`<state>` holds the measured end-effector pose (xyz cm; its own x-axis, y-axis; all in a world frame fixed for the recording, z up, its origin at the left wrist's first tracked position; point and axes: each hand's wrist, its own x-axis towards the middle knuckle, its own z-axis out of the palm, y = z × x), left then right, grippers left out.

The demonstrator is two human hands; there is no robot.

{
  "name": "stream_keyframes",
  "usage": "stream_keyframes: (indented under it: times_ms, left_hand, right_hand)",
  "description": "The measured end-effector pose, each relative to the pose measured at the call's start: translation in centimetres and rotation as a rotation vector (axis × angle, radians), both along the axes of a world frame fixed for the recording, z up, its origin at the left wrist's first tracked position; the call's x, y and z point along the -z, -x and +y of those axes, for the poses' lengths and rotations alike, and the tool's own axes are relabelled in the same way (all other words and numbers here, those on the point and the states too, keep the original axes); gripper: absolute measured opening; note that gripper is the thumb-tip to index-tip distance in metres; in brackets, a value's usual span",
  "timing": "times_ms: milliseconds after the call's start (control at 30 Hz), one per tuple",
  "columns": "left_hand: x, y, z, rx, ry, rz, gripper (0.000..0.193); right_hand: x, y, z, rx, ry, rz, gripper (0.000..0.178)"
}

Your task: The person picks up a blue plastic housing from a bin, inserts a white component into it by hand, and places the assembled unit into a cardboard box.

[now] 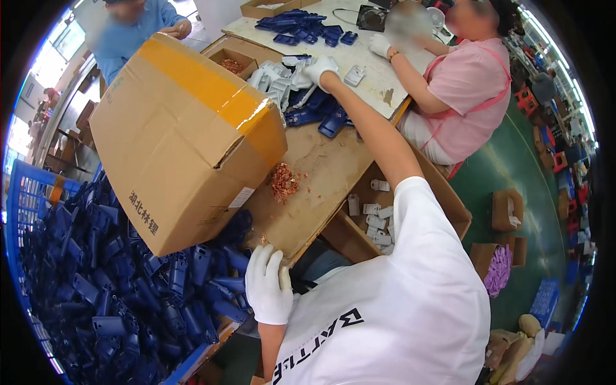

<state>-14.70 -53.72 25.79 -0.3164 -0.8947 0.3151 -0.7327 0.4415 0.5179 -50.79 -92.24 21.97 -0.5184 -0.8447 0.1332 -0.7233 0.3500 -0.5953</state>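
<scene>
My left hand (268,287), in a white glove, is at the near edge of the cardboard-covered worktop (314,186). Its fingers are stretched out and the thumb stands apart; a few copper bits lie by the fingertips. My right arm reaches far across the table. There my white-gloved right hand (322,69) curls its fingers onto a white plastic housing (299,79) at the edge of a heap of similar white parts (273,82). Dark blue plastic housings (330,119) lie just below that hand. A pile of small copper pieces (285,183) rests on the cardboard between my hands.
A large taped carton (186,141) stands tilted at left, above a blue crate (22,212) heaped with blue housings (128,289). An open box (234,61) holds copper pieces. Small white parts (378,221) fill a carton under the table. Co-workers sit at right (471,90) and far left (138,32).
</scene>
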Motion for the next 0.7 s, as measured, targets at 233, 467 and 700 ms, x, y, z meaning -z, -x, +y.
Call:
stream_keyframes:
  times_ms: [233, 467, 700]
  left_hand:
    - [-0.2, 1.8, -0.7, 0.092, -0.027, 0.037, 0.035]
    - [0.6, 1.6, -0.3, 0.048, -0.212, 0.216, 0.039]
    - [1.4, 3.6, -1.4, -0.014, -0.675, 0.995, 0.07]
  right_hand:
    - [0.4, 0.6, 0.8, 0.023, 0.076, -0.059, 0.052]
    - [-3.3, -0.2, 7.6, -0.136, 0.449, -0.384, 0.025]
    - [-1.7, -13.7, 29.9, -0.797, 0.24, -0.468, 0.02]
